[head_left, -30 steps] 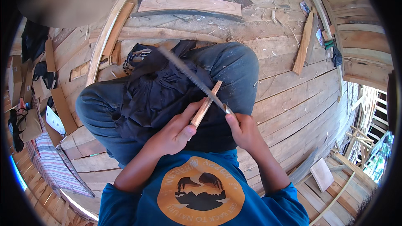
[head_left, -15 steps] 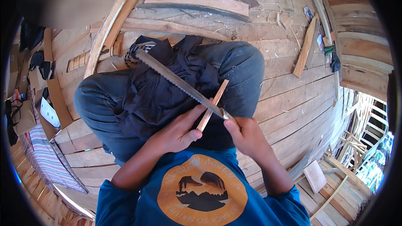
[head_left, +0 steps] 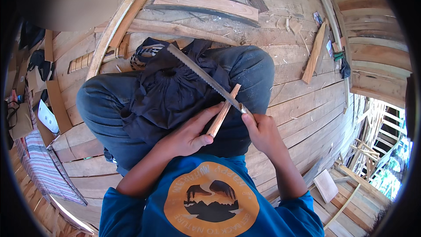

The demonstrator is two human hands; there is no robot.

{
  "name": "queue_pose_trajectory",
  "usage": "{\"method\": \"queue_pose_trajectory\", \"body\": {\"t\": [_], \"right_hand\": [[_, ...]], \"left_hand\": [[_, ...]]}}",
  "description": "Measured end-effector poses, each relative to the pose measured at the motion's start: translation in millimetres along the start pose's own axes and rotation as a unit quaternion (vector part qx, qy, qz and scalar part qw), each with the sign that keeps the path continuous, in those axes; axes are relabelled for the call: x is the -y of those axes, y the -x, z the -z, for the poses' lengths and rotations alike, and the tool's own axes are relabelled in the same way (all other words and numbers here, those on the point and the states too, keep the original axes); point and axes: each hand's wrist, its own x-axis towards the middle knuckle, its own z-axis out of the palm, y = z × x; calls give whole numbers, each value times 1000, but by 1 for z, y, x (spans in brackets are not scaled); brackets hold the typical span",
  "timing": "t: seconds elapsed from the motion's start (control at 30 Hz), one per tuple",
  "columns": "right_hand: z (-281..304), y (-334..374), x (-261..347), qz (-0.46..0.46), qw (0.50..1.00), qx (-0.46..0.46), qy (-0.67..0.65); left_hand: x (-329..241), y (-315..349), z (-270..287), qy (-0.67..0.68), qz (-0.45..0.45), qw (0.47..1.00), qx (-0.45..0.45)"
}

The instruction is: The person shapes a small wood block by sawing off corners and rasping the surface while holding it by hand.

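Observation:
A short, narrow stick of wood is gripped between the thumb and fingers of my left hand, tilted up and away over my lap. My right hand is closed around the near end of a hand saw; its handle is mostly hidden in the fist. The long grey blade slants away to the upper left, toothed edge toward the left, and crosses over the stick near its far half. Whether blade and stick touch I cannot tell. Beneath lies a dark bunched cloth across my crossed legs.
Long boards and a curved pale plank lie on the plank floor beyond my knees, among shavings and offcuts. At the right a short wooden piece rests near a low board wall. Cardboard boxes and a striped mat are at the left.
My right hand has drawn the saw back to the right and nearer, so its tip sits further right and more blade has passed over the stick. The left hand has shifted slightly right.

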Motion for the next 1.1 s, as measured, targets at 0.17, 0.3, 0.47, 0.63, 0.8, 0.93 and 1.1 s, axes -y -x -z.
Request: {"method": "queue_pose_trajectory", "body": {"t": [0.17, 0.3, 0.47, 0.63, 0.8, 0.93, 1.1], "right_hand": [[-2, -13, -14, -3, 1000, -23, -1], [-2, -4, -2, 27, 999, 3, 38], [-20, -5, -16, -12, 999, -3, -42], [-22, 2, -13, -2, 996, -6, -85], [-37, 14, -18, 12, 961, -1, -275], [-41, 15, -21, 9, 913, -22, -407], [-24, 15, -18, -68, 877, 57, -472]], "left_hand": [[3, -1, -3, -6, -18, 1000, -19], [-6, -10, -2, -39, 31, 999, 22], [-1, 8, -1, 60, 44, 997, 3], [-42, -8, -18, -138, 113, 983, 49], [-63, -32, -38, -258, 115, 958, 47], [-85, -46, -35, -351, 81, 929, 90], [-82, -52, -42, -380, 74, 919, 73]]}}
